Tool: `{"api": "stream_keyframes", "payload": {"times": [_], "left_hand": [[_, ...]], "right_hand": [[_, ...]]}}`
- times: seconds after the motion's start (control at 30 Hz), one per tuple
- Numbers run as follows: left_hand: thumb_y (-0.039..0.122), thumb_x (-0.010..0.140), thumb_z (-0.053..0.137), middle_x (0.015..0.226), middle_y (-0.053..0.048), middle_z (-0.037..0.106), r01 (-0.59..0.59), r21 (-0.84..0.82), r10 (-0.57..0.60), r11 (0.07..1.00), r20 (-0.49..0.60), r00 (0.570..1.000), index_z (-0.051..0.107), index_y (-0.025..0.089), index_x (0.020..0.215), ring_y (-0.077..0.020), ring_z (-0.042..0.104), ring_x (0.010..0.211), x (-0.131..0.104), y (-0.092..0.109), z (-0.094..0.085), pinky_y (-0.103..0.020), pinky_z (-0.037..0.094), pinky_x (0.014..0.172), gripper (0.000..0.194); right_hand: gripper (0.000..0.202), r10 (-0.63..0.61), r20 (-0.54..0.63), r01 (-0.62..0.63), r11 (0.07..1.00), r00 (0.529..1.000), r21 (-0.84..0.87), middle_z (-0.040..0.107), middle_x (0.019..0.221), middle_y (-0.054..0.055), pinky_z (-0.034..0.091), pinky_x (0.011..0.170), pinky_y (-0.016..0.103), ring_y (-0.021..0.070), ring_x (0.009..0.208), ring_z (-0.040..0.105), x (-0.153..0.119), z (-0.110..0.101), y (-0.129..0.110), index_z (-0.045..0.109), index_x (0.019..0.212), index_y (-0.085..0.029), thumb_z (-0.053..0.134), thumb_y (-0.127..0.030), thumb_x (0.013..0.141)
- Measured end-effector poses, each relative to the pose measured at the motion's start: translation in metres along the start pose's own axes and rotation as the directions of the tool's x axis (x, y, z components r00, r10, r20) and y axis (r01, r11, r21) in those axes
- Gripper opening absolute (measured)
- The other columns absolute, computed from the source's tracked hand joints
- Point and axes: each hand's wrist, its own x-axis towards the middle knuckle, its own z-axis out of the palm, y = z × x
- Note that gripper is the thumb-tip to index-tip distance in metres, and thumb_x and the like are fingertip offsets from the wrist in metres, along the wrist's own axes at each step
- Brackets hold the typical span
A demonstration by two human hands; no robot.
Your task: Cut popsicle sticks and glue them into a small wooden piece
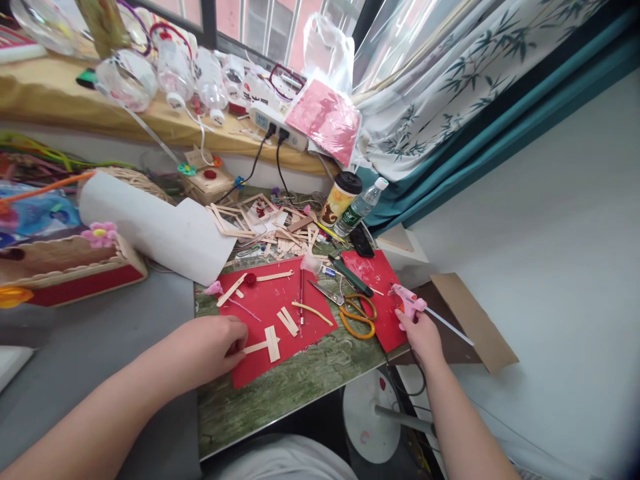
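Observation:
My left hand (227,343) pinches the end of a wooden craft stick (257,347), whose other end meets a short crosspiece of sticks (273,344) on the red sheet (265,307). Beside it lie short stick pieces (288,321), a pale yellow strip (313,313), a pencil (301,293) and longer sticks with a dark red flower (250,279). My right hand (423,333) is closed around a pink glue gun (411,303) at the right edge of a second red sheet (373,273). A white glue stick juts from the gun's back.
Scissors with orange handles (357,317) and a green utility knife (353,277) lie between the sheets. Behind stand a paper cup (340,200), a water bottle (361,208) and a pile of craft sticks (280,230). A white paper roll (160,223) lies left; a cardboard box (470,320) stands right.

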Motion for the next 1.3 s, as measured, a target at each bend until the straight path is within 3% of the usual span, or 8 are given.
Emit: {"api": "stream_keyframes", "payload": {"times": [0.43, 0.53, 0.63, 0.7, 0.83, 0.9, 1.07, 1.3], "left_hand": [[0.033, 0.085, 0.054, 0.074, -0.002, 0.070, 0.011, -0.030, -0.011, 0.999, 0.022, 1.000, 0.064, 0.024, 0.080, -0.0190, 0.059, 0.064, -0.001, -0.001, -0.001, -0.030, 0.033, 0.057, 0.015], [0.034, 0.085, 0.056, 0.074, -0.001, 0.070, 0.021, -0.043, -0.020, 0.999, 0.025, 0.999, 0.065, 0.025, 0.080, -0.0187, 0.059, 0.063, 0.000, -0.002, -0.003, -0.029, 0.032, 0.056, 0.014], [0.034, 0.084, 0.057, 0.073, 0.000, 0.070, 0.029, -0.059, -0.027, 0.998, 0.032, 0.999, 0.066, 0.026, 0.079, -0.0178, 0.058, 0.063, 0.000, -0.002, -0.004, -0.029, 0.032, 0.055, 0.012], [0.033, 0.084, 0.058, 0.073, 0.001, 0.070, 0.030, -0.062, -0.028, 0.998, 0.030, 0.999, 0.065, 0.026, 0.079, -0.0174, 0.058, 0.062, 0.000, -0.002, -0.004, -0.028, 0.032, 0.055, 0.011], [0.031, 0.083, 0.059, 0.074, 0.000, 0.070, 0.020, -0.048, -0.019, 0.999, 0.015, 1.000, 0.066, 0.025, 0.079, -0.0170, 0.059, 0.063, 0.000, 0.000, -0.004, -0.029, 0.034, 0.057, 0.010], [0.031, 0.083, 0.059, 0.075, -0.001, 0.070, 0.014, -0.024, -0.014, 1.000, -0.005, 1.000, 0.066, 0.024, 0.078, -0.0173, 0.060, 0.064, -0.001, 0.001, -0.004, -0.029, 0.035, 0.058, 0.011], [0.027, 0.078, 0.061, 0.079, -0.001, 0.072, -0.027, 0.030, 0.028, 0.999, -0.047, 0.999, 0.066, 0.024, 0.080, -0.0174, 0.061, 0.068, -0.004, 0.001, -0.003, -0.028, 0.038, 0.061, 0.007], [0.030, 0.077, 0.060, 0.076, -0.001, 0.071, -0.006, 0.038, 0.008, 0.999, -0.043, 0.999, 0.064, 0.024, 0.075, -0.0180, 0.060, 0.064, -0.004, -0.003, -0.001, -0.029, 0.033, 0.056, 0.007]], "right_hand": [[0.054, -0.086, 0.042, 0.085, 0.996, 0.995, 0.010, 0.077, 0.092, 0.014, 0.055, 0.076, 0.039, 0.0313, 0.086, 0.074, -0.013, -0.015, -0.015, 0.072, 0.109, -0.013, 0.064, -0.056, 0.078], [0.047, -0.141, 0.051, 0.150, 0.955, 0.989, -0.254, 0.074, 0.095, 0.017, 0.053, 0.082, 0.047, 0.0375, 0.094, 0.071, -0.031, -0.024, -0.026, 0.072, 0.105, -0.014, 0.069, -0.052, 0.077], [0.039, -0.301, 0.114, 0.309, 0.753, 0.947, -0.582, 0.070, 0.100, 0.022, 0.052, 0.084, 0.056, 0.0424, 0.099, 0.067, -0.063, -0.028, -0.051, 0.071, 0.105, -0.013, 0.065, -0.046, 0.084], [0.032, -0.493, 0.281, 0.565, 0.671, 0.823, -0.480, 0.070, 0.107, 0.021, 0.052, 0.090, 0.054, 0.0385, 0.104, 0.066, -0.087, -0.023, -0.079, 0.070, 0.110, -0.014, 0.064, -0.037, 0.089], [0.037, -0.789, 0.504, 0.913, 0.408, 0.352, 0.001, 0.068, 0.129, 0.011, 0.048, 0.106, 0.049, 0.0295, 0.122, 0.060, -0.124, 0.004, -0.147, 0.065, 0.127, -0.023, 0.063, -0.015, 0.091], [0.042, -0.837, 0.512, 0.944, 0.301, 0.195, 0.133, 0.065, 0.138, 0.008, 0.043, 0.112, 0.050, 0.0271, 0.131, 0.054, -0.132, 0.023, -0.175, 0.062, 0.133, -0.026, 0.059, -0.010, 0.093], [0.060, -0.825, 0.563, 0.948, 0.210, 0.040, 0.240, 0.057, 0.150, 0.007, 0.038, 0.117, 0.053, 0.0294, 0.144, 0.043, -0.130, 0.065, -0.213, 0.057, 0.142, -0.025, 0.064, -0.005, 0.085], [0.058, -0.785, 0.619, 0.898, 0.260, -0.018, 0.356, 0.065, 0.138, 0.009, 0.039, 0.117, 0.047, 0.0265, 0.131, 0.055, -0.113, 0.079, -0.228, 0.061, 0.137, -0.022, 0.073, -0.006, 0.082]]}}
